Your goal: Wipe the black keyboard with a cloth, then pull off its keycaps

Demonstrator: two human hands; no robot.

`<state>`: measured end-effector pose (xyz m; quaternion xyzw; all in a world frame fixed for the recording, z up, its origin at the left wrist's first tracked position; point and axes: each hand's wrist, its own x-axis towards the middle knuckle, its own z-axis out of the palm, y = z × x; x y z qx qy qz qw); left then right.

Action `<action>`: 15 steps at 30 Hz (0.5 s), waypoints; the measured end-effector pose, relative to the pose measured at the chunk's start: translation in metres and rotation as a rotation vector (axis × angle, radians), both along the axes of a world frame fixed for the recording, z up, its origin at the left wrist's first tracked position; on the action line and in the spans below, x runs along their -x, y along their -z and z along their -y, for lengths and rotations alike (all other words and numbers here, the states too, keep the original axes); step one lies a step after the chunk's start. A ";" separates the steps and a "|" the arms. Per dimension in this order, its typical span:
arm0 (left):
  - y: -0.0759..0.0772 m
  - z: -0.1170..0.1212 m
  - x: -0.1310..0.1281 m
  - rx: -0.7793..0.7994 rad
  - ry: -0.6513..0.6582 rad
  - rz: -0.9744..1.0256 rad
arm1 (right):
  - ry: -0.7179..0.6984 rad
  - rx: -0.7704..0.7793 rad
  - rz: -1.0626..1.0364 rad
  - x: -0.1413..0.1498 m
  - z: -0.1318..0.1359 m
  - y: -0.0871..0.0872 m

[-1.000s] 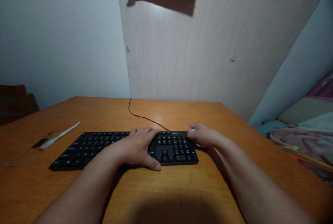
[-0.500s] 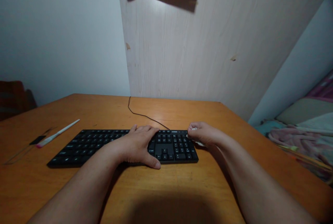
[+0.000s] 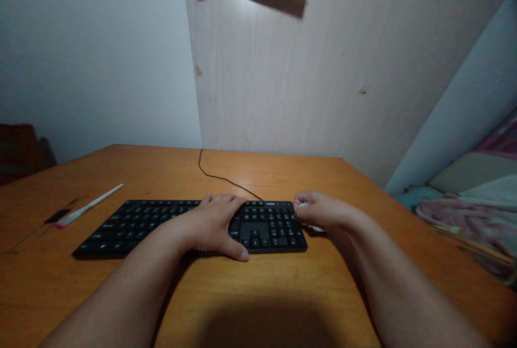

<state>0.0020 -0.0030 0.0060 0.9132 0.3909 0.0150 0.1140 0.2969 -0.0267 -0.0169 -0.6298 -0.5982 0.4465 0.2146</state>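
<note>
A black keyboard (image 3: pixel 161 224) with white key markings lies flat on the wooden table. My left hand (image 3: pixel 216 224) rests across its middle, fingers spread toward the back edge and the thumb stretched over the front edge. My right hand (image 3: pixel 319 210) is closed at the keyboard's right end, beside the number pad. A crumpled white tissue (image 3: pixel 302 206) pokes out between its fingers and from below the palm; most of it is hidden by the hand. From the keyboard's back edge a thin black cable (image 3: pixel 222 178) runs to the table's far edge.
On the left of the table (image 3: pixel 258 294) lie a slim white brush-like stick (image 3: pixel 95 203) with a pink end and a small black piece (image 3: pixel 57 216) with thin strands. A chair back (image 3: pixel 20 148) stands far left, and rumpled bedding (image 3: pixel 456 213) is at the right.
My right hand has shifted slightly right with the tissue, from the keyboard's back right corner to its side. My left hand stays on the keyboard. The whole view has tilted slightly.
</note>
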 end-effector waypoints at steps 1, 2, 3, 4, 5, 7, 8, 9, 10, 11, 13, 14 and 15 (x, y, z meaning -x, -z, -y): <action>0.000 0.000 0.000 -0.002 0.006 0.002 | -0.009 -0.004 0.019 0.001 0.000 0.000; 0.001 -0.001 0.000 -0.003 0.011 0.003 | -0.023 0.000 0.031 0.001 0.001 0.000; 0.001 -0.001 0.000 -0.005 0.015 0.003 | -0.038 0.010 0.038 0.002 0.002 -0.001; 0.001 -0.001 0.000 -0.008 0.014 0.003 | -0.053 0.026 0.047 0.002 0.003 -0.003; 0.001 -0.001 0.001 -0.009 0.012 0.003 | -0.067 0.040 0.057 0.003 0.005 -0.005; 0.002 -0.002 0.001 -0.009 0.008 0.005 | -0.089 0.056 0.085 0.004 0.009 -0.008; 0.002 -0.002 0.001 -0.008 0.009 0.008 | -0.096 0.054 0.098 0.004 0.010 -0.010; 0.002 -0.002 0.001 -0.006 0.010 0.011 | -0.101 0.050 0.105 0.005 0.011 -0.010; 0.002 -0.002 0.001 -0.004 0.012 0.013 | -0.103 0.044 0.108 0.005 0.011 -0.010; 0.002 -0.002 0.001 -0.002 0.013 0.015 | -0.097 0.035 0.111 0.006 0.010 -0.009; 0.002 -0.002 0.001 -0.001 0.017 0.015 | -0.072 -0.007 0.122 0.006 0.006 -0.006; 0.002 -0.002 0.001 -0.002 0.019 0.015 | -0.055 -0.041 0.134 0.006 0.004 -0.004; 0.002 -0.002 0.001 -0.003 0.020 0.014 | -0.036 -0.078 0.149 0.007 0.003 -0.003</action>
